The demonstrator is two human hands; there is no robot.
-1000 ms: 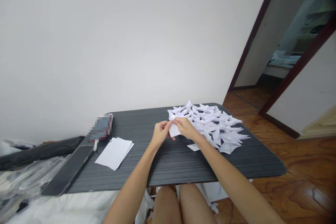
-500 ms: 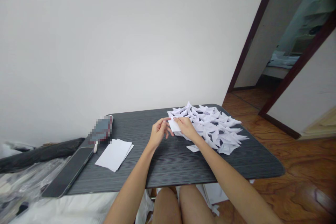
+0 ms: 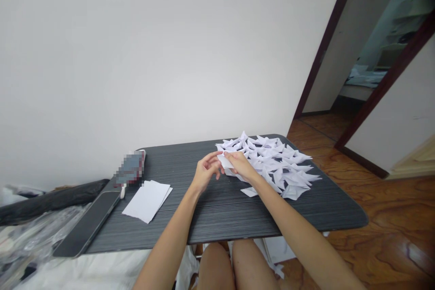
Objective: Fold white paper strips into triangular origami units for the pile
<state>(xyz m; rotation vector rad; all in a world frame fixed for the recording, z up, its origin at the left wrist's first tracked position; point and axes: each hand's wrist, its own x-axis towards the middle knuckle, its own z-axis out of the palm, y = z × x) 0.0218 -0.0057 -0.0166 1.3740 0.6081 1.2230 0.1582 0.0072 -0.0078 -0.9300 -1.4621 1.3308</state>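
So right now we've got our right grip [image 3: 239, 164] pinched on a small folded piece of white paper [image 3: 224, 161], thumb on top. The paper sits between our two hands, just above the dark grey, wood-grain bench [image 3: 183, 161]. Our left grip [image 3: 206, 170] is loose, fingers apart, with the index finger stretched to the paper's upper left edge; we honestly can't tell if it's touching.

Behind and to the right of our right grip there's a big spread of pointy, folded white paper shapes [image 3: 268, 163], kinda boat-like, overlapping each other. Well off to the left of our left grip lies a short stack of plain white paper sheets [image 3: 146, 201], a bit fanned. Further left past that is a flat black slab with rounded corners [image 3: 91, 224], phone-looking, and beyond the sheets is a pixelated grey-and-red object [image 3: 131, 167].
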